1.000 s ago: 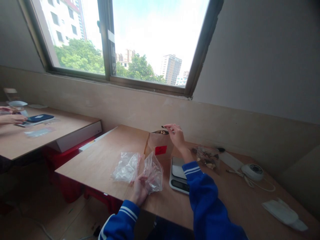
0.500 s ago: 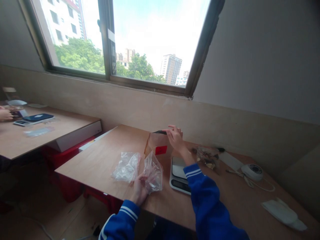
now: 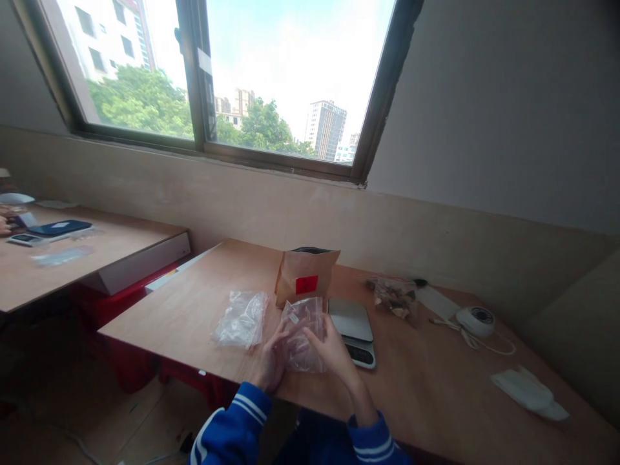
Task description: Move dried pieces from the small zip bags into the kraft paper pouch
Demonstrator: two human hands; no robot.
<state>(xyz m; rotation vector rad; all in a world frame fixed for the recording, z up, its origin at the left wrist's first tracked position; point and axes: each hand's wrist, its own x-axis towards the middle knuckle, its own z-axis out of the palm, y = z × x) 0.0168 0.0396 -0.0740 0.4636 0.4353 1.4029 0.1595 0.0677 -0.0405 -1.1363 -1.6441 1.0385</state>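
Between both hands, near the table's front edge, is a clear plastic zip bag [image 3: 304, 349]. My left hand [image 3: 272, 358] grips its left side. My right hand [image 3: 333, 349] is closed on its right side, the thumb lying across the front. Just behind it stands a brown paper pouch [image 3: 285, 268] with a red label, its top gaping. A stack of clear plastic bags [image 3: 241, 318] lies flat to the left. To the right, partly behind my right hand, sits a digital kitchen scale [image 3: 351, 321] with nothing on its plate.
A clear bag of brownish pieces [image 3: 394, 298] lies right of the scale. Farther right are a white round device with a cable [image 3: 477, 321] and a crumpled white cloth or glove [image 3: 529, 392]. On the left table [image 3: 111, 248] are another scale [image 3: 58, 229] and a person's hand [image 3: 4, 225].
My right hand has left the pouch's top edge and come down to the clear bag, gripping its right side. The bag is now spread between both hands. The view has shifted slightly right.
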